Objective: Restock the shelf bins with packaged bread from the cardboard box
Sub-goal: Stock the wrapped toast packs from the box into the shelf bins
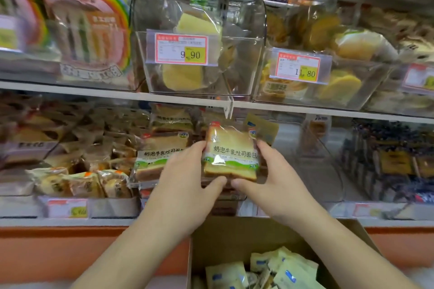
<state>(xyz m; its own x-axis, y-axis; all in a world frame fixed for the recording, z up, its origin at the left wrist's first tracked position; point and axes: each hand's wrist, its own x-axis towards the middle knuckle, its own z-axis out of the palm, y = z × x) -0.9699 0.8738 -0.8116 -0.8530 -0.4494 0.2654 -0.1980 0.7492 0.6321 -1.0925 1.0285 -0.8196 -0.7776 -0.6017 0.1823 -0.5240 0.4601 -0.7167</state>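
Shop shelving filled my view, clear bins on two levels, cardboard box (pixel 234 237) below with more packs. Both grips were closed on one bread pack (pixel 231 152): left hand (pixel 185 173) curled round its left edge, right hand (pixel 265 173) round its right, thumbs underneath, pack upright at the mouth of the lower shelf bin (pixel 324 159). Risks I judged: slick wrapper slipping, pack tipping forward off the bin lip, or knocking the matching pack (pixel 159 157) just beside it.

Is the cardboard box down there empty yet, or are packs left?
Not empty: the cardboard box is open-topped, and pale yellow packs lie loose inside.
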